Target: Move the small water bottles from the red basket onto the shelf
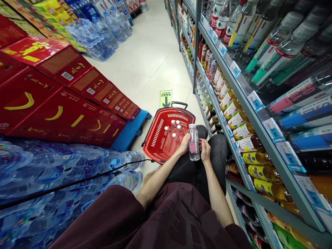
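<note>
My left hand (185,144) is wrapped round the side of a clear plastic drink bottle (194,154) with a white cap and a pink label. The bottle stands upright above my lap and holds clear liquid. Close against its right side is my right hand (205,150), its fingers curled and pinched; whether they grip the bottle's edge or something small is hidden. Just beyond my left hand, a red shopping basket (153,133) rests on the floor, its black handle at the far end. Several similar white-capped bottles (175,137) stand together inside it.
Shelves of bottled drinks (255,103) with price tags run along the right. Stacked red cartons (64,100) sit on a blue pallet (132,129) at left, with shrink-wrapped water bottles (52,166) nearer me. A green exit sticker (166,98) marks the floor ahead.
</note>
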{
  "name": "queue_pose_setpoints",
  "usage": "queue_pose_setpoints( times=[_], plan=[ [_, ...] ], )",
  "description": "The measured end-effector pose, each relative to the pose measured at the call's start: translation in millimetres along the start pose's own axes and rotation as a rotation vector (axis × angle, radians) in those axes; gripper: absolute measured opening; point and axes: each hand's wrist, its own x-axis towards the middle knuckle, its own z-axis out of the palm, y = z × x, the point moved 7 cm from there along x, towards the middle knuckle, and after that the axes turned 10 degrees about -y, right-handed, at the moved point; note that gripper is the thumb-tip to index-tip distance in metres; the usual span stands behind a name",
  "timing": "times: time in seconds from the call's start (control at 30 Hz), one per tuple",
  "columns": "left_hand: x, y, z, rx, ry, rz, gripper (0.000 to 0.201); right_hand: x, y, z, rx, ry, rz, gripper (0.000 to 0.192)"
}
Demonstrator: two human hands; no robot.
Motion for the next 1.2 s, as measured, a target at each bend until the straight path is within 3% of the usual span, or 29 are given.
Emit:
queue_pose_setpoints(
  times=[0.13,0.23,0.33,0.5,0.6,0.77,0.87,1.0,1.2],
  plan=[
    [2,15,9.6,0.212,-0.045,0.141,0.05,4,5,4,0.101,-0.029,0.031,0.058],
    [4,11,10.2,0.21,-0.086,0.106,0.055,3,10,6,0.178,-0.059,0.054,0.061],
    [5,3,3.6,0.091,-0.048,0.027,0.063,3,13,6,0.21,-0.073,0.056,0.068],
    [4,5,5.8,0.065,-0.07,-0.003,0.067,7,18,-2,0.239,-0.005,0.094,0.066],
    [2,11,12.3,0.143,-0.121,0.021,0.062,10,18,-2,0.284,-0.001,0.096,0.063],
    [-1,17,21.7,0.251,-0.234,0.087,0.05,9,24,8,0.415,-0.114,0.24,0.083],
    [-1,16,21.1,0.311,-0.257,0.09,0.046,8,24,9,0.438,-0.111,0.267,0.088],
    [0,15,15.6,0.341,-0.237,0.092,0.039,9,24,8,0.494,-0.071,0.254,0.086],
    [1,14,16.0,0.38,-0.297,0.111,0.036,8,31,11,0.615,-0.077,0.3,0.081]
  ],
)
